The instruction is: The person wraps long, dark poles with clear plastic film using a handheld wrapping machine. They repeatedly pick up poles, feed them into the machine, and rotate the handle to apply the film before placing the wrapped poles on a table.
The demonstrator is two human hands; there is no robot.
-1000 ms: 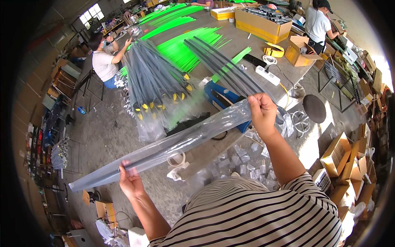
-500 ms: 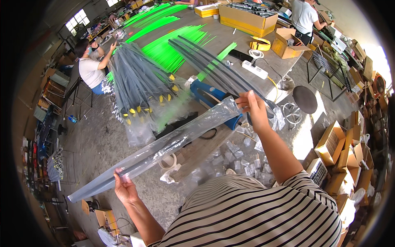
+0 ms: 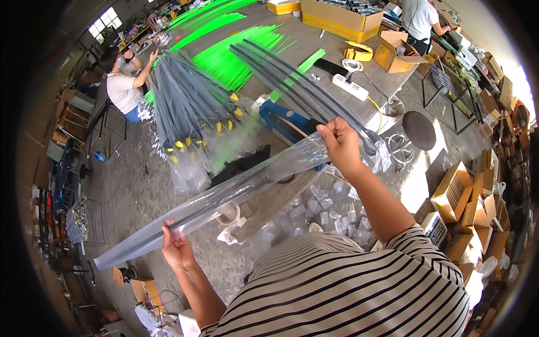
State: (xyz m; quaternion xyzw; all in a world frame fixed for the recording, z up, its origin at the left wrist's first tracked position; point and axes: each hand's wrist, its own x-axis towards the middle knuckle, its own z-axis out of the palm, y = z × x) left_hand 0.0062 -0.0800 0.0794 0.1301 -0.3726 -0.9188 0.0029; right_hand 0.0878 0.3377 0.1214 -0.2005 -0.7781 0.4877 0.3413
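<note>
A long clear plastic sleeve [image 3: 247,180] with a dark rod inside stretches slantwise across my front. Its right end is pinched between the thumb and fingers of my right hand [image 3: 340,147]. Lower down, my left hand [image 3: 178,247] has its fingers closed on the sleeve's left part. Just beyond the right hand, partly covered by the sleeve, lies a blue tool with long arms [image 3: 286,121], like a bag sealer. A heap of bagged dark rods [image 3: 188,95] with yellow tips lies on the table's left. More dark rods in clear sleeves [image 3: 303,92] lie right of the blue tool.
Bright green rods [image 3: 236,59] spread over the table [image 3: 297,33]. A white power strip [image 3: 350,87], a yellow tape roll [image 3: 358,51] and cartons [image 3: 339,21] stand at the right. Small clear packets [image 3: 317,205] lie below. Two people [image 3: 123,87] [image 3: 418,22] work nearby.
My right hand has closed into a tighter pinch at the sleeve's end and moved slightly right. The left hand and the sleeve's lower end have risen a little.
</note>
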